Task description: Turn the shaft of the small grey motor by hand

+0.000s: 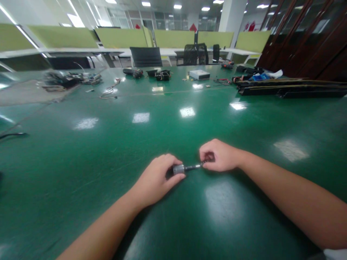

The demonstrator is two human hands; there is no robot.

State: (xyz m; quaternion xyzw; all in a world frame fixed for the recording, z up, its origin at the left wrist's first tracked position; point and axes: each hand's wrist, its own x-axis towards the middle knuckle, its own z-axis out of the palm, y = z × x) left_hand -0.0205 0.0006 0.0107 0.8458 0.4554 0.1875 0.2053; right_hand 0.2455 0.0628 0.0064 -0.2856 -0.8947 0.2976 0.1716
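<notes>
Just in front of me, a short silver metal cylinder [178, 169] with a thin shaft [193, 167] lies low over the green table. It resembles a small motor, but its exact kind does not show. My left hand [159, 177] is closed around the cylinder, thumb on the near side and fingers on the far side. The shaft points right, towards my right hand [218, 156]. That hand's thumb and fingers pinch the shaft's far end, where a small dark piece shows blurred. Whether this piece is separate from the shaft I cannot tell.
The glossy green table [114, 144] spreads all around. Along its far side are a silver box [199, 74], black devices [159, 74] and a loose cable [108, 93]. Long black strips [287, 87] lie at far right, a cluttered pile [67, 79] at far left.
</notes>
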